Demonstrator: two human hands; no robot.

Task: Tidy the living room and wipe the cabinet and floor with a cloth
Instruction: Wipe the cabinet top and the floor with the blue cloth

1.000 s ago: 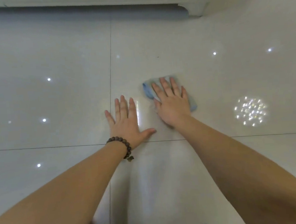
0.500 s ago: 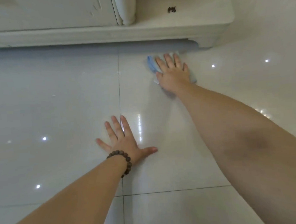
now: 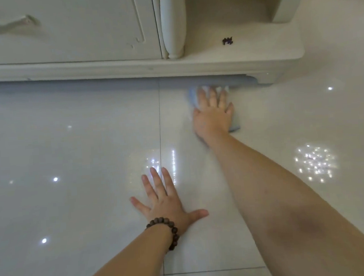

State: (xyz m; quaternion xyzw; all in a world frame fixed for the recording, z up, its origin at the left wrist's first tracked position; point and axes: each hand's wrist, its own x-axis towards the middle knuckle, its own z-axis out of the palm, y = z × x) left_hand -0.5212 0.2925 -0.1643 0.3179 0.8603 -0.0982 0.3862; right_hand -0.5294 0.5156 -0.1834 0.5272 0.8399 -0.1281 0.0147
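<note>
blue cloth (image 3: 192, 95) now reaches the cabinet (image 3: 278, 57) base at twelve o'clock.
right hand (image 3: 212, 112) presses it flat-fingered, pushed farther out; left hand (image 3: 165, 200) stays splayed, holding nothing, on the floor tile (image 3: 70, 144).

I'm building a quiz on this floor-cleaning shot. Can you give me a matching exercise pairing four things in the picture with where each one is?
Things:
1. blue cloth
2. bead bracelet
3. small dark object
4. left hand

Places:
A. on the cabinet's low open shelf
B. flat on the tiled floor, fingers spread, touching no cloth
C. under the right hand, at the cabinet's bottom edge
D. around the left wrist

Pairs: 1-C, 2-D, 3-A, 4-B
</note>
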